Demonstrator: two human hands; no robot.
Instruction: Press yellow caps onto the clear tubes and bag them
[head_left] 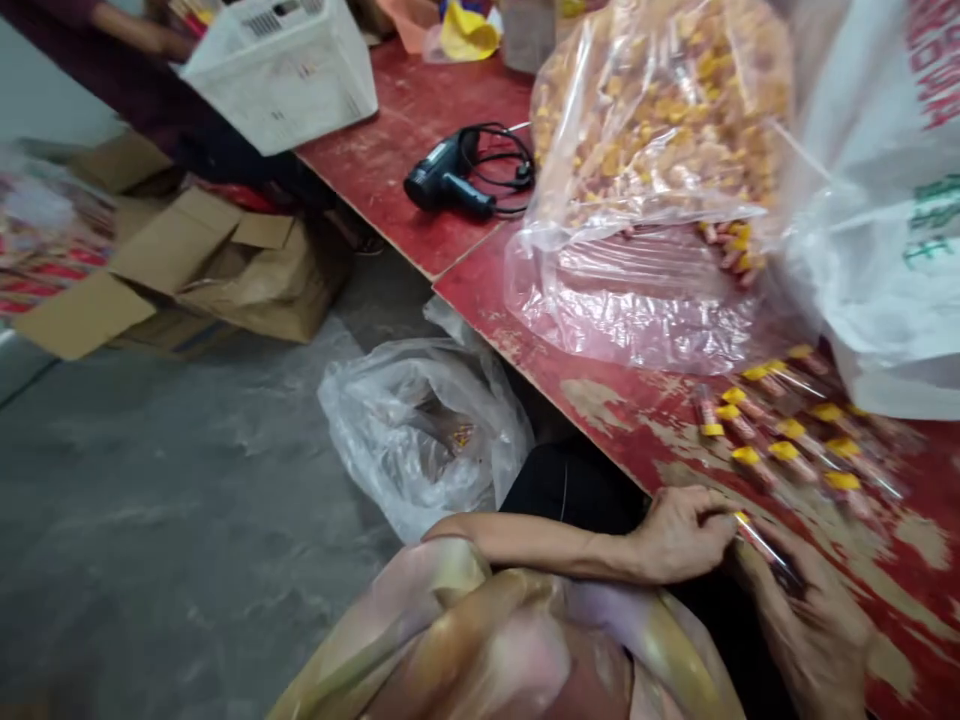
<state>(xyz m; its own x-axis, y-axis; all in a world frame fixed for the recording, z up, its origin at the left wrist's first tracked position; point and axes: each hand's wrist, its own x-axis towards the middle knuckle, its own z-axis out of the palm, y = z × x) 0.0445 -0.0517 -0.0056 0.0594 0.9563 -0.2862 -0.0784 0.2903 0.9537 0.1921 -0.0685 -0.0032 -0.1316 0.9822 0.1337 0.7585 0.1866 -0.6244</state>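
Observation:
My left hand (682, 530) rests at the near edge of the worn red table (600, 400), fingers pinched on the end of a small clear-wrapped tube with a yellow cap (761, 545). My right hand (814, 620) grips the same tube from the other side. Several more yellow-capped tubes (787, 430) lie on the table just beyond my hands. A large clear bag full of these tubes (660, 130) leans behind them.
A black heat gun with a coiled cord (457, 180) lies further along the table. A white crate (285, 70) sits at the far end beside another person's arm (127, 30). A crumpled plastic bag (420, 430) and open cardboard boxes (195, 270) lie on the grey floor. A white printed sack (885, 200) stands right.

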